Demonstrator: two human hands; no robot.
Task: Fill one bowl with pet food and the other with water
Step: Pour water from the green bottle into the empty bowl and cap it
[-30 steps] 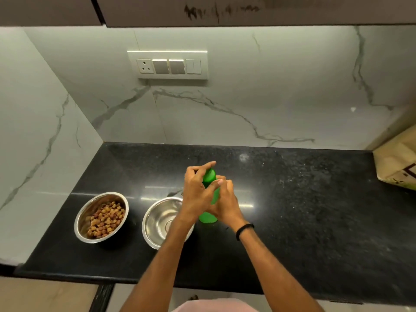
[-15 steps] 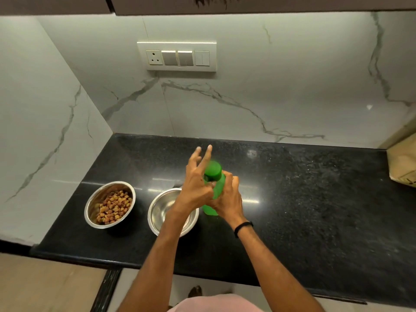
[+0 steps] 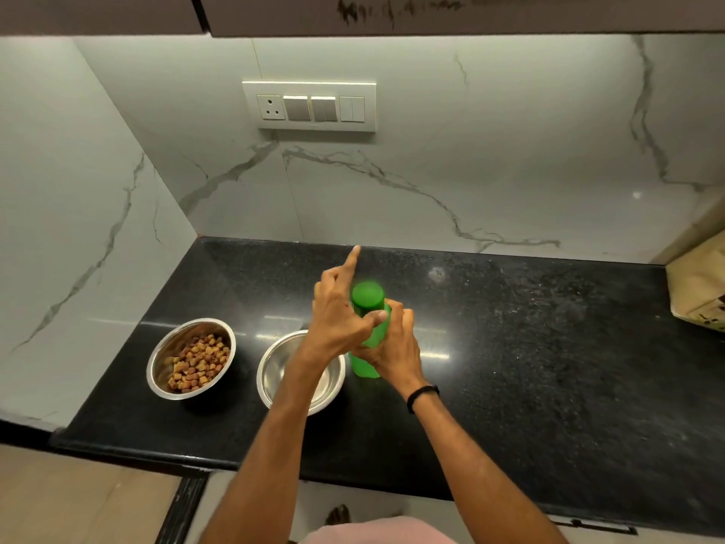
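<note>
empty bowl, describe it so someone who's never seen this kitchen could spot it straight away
On the black countertop, two steel bowls sit side by side near the front left. The empty bowl is the right-hand one, beside the green bottle, partly crossed by a forearm. Its neighbour holds brown kibble; this one shows only bare metal.

Right hand [image 3: 394, 349] wrapped round green plastic bottle [image 3: 365, 367]; left hand [image 3: 339, 321] seemingly pinched on its top, index finger [image 3: 352, 261] held straight.

Left forefinger [image 3: 350, 265] now off cap [image 3: 367, 294]
</note>
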